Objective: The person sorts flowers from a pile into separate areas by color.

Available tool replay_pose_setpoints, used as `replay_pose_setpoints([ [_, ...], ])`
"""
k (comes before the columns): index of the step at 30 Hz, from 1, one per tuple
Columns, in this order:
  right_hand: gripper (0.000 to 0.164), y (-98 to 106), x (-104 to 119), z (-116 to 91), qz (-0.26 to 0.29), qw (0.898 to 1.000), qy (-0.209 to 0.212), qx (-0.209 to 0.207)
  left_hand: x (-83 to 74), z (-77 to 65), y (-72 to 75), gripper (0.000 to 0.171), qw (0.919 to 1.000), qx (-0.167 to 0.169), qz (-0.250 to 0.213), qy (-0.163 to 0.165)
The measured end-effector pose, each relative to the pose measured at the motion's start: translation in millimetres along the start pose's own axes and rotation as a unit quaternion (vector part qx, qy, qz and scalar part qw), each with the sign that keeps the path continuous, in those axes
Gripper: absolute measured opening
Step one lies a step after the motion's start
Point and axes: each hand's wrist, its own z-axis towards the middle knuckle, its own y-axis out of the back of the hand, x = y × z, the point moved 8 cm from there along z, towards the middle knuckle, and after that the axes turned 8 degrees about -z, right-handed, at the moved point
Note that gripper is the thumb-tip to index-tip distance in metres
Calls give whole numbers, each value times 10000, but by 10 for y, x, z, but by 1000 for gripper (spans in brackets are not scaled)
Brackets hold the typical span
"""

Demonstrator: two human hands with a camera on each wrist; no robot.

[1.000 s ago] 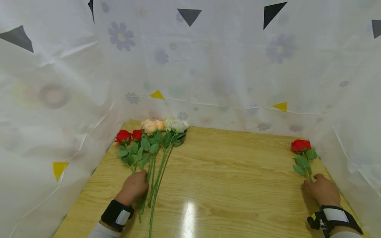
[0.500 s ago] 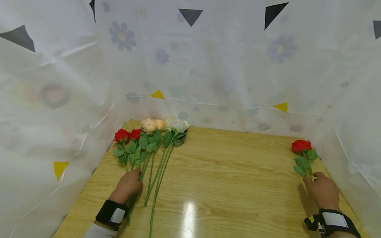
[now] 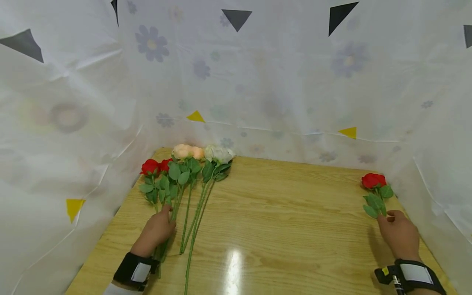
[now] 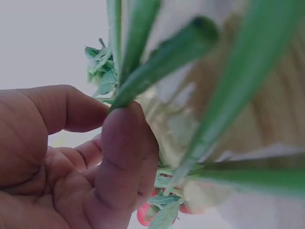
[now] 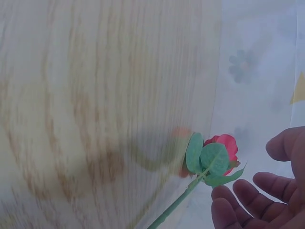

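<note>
My left hand (image 3: 156,229) pinches a green stem (image 4: 159,62) between thumb and index finger, just below the leaves. It appears to belong to the peach-coloured flower (image 3: 182,151), though the wrist view hides that bloom. Two red roses (image 3: 150,167) lie to its left, their stems passing beneath the hand. On the right, a single red rose (image 3: 373,180) lies on the table with its leaves toward me. Beside its stem is my right hand (image 3: 400,235); in the right wrist view the fingers (image 5: 252,198) are spread and loosely bent, with nothing between them.
A white flower (image 3: 219,154) and a second peach bloom (image 3: 198,153) lie at the back left, their long stems stretching toward me. The wooden table (image 3: 287,221) is enclosed by pale patterned curtains (image 3: 280,82) along its back and sides.
My left hand has shifted left with the stem, and the peach flower has moved slightly left and back. The right hand has edged slightly forward beside the rose, which stays in place.
</note>
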Motion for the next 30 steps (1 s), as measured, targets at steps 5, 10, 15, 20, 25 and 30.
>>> replay_pose_setpoints([
  [5,47,12,54,-33,53,9999,28,-137,-100,-36,30,49,9997,81,-236,-70],
  [10,46,-9,76,-59,123,9998,58,-171,-186,-58,82,50,9992,-13,-365,-135],
  [15,42,-12,100,-86,206,9992,207,-284,-230,-54,105,50,9983,-137,-500,-279],
  [20,44,-23,103,-76,259,9992,206,-223,-270,-36,114,49,9975,-202,-497,-455],
  [25,44,-44,104,-78,280,9993,191,-175,-274,-18,83,48,9982,-162,-322,-483],
  [30,45,-72,111,-94,282,9993,199,-144,-190,-19,24,48,9994,-65,-193,-275],
])
